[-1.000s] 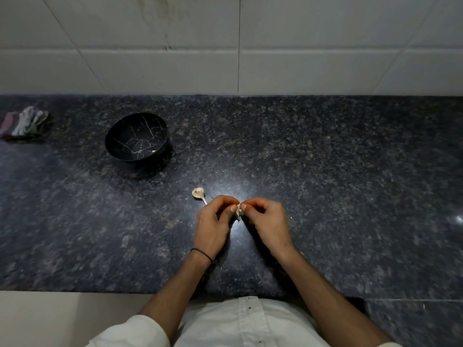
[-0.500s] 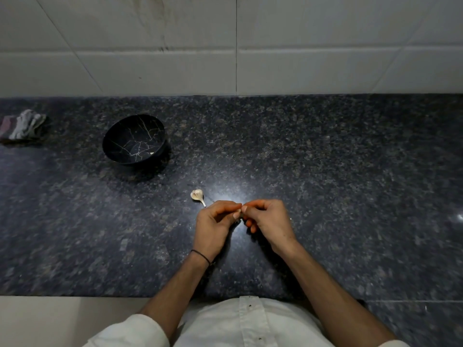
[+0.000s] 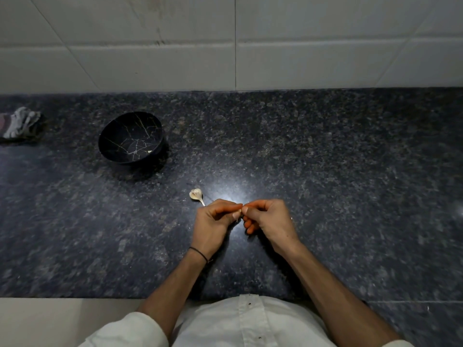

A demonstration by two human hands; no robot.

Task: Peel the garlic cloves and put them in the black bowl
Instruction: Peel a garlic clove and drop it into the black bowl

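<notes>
While the left hand (image 3: 213, 222) and right hand (image 3: 271, 219) both pinch a small clove (image 3: 239, 216) between curled fingertips just above the counter (image 3: 325, 171), the left should hold firm and a right nail lift the skin. A garlic piece (image 3: 196, 194) lies just beside the left hand. The bowl (image 3: 117, 136) sits well apart, far-left, with a pale bit (image 3: 149, 151) inside.

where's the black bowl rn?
Head view: the black bowl sits left of centre on the dark counter, right of the crumpled cloth and up-left of the garlic piece by the left hand.
</notes>
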